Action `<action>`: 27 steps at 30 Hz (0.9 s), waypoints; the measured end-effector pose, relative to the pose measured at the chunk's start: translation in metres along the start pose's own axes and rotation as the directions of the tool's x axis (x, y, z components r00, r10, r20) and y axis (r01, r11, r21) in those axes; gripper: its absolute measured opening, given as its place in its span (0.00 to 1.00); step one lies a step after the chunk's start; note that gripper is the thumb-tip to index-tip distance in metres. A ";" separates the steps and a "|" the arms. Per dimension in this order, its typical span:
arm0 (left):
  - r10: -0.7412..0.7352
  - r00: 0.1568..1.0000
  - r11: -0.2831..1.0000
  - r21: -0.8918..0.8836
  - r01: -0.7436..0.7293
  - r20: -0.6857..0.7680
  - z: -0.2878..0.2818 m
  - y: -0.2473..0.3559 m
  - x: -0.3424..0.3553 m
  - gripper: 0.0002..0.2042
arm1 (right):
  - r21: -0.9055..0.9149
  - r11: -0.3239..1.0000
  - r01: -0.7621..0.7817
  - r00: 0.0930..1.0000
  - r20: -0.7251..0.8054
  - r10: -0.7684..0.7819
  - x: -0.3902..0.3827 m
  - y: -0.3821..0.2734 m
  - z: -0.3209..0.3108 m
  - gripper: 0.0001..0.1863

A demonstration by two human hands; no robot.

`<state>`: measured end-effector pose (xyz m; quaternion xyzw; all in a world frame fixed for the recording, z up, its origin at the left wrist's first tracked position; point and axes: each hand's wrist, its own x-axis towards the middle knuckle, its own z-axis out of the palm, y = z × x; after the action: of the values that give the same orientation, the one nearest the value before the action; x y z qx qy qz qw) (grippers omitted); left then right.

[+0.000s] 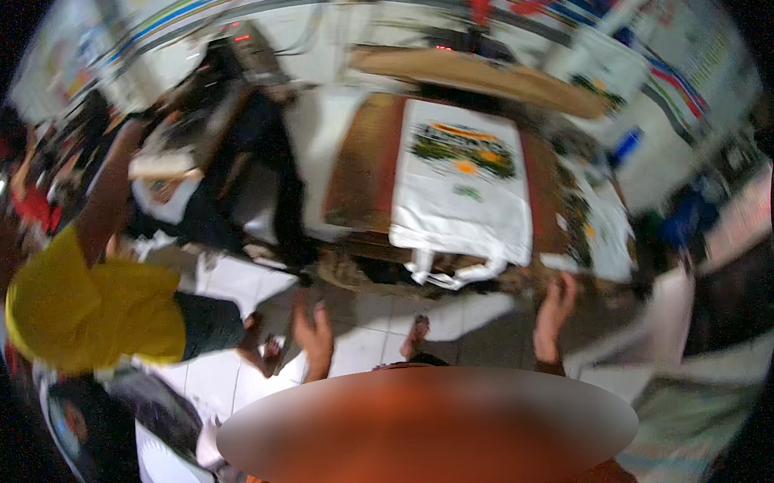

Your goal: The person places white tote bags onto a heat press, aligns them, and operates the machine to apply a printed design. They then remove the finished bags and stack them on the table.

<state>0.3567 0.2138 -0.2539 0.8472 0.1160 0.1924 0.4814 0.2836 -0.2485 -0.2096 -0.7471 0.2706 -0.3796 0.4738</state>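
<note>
Matt white cloth tote bag (460,225) on a scuffed, rough-looking brown board (354,174).
Beyond the bag, a brown panel (475,77) looks matt, like cardboard or wood; nearer than it, smooth floor tiles (370,341) shine faintly; left of it, a yellow shirt (139,308) of soft matt cloth.

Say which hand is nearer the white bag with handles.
The right hand, by the near right corner of the white bag; the left hand is farther off, beyond its near left corner.
</note>
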 end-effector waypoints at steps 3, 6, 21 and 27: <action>-0.054 0.986 0.978 -0.190 0.084 0.158 -0.020 -0.040 -0.021 0.26 | -0.013 0.998 0.066 0.998 0.017 -0.066 -0.037 -0.027 -0.012 0.17; -0.117 0.976 0.975 -0.163 0.148 0.185 -0.029 -0.056 -0.033 0.26 | -0.145 0.989 -0.005 1.000 -0.022 0.002 -0.065 -0.044 -0.025 0.16; -0.114 0.955 0.947 -0.261 0.187 0.272 -0.024 -0.044 -0.035 0.25 | -0.154 0.983 -0.096 0.983 0.141 0.118 -0.105 -0.060 -0.042 0.14; -0.207 0.908 0.862 -0.371 0.345 0.363 -0.016 -0.014 -0.030 0.20 | -0.118 0.990 -0.083 0.978 0.179 0.103 -0.106 -0.039 -0.040 0.13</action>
<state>0.3226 0.2223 -0.2647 0.7147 0.1151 0.0054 0.6898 0.1922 -0.1716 -0.1969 -0.7906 0.2805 -0.2706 0.4724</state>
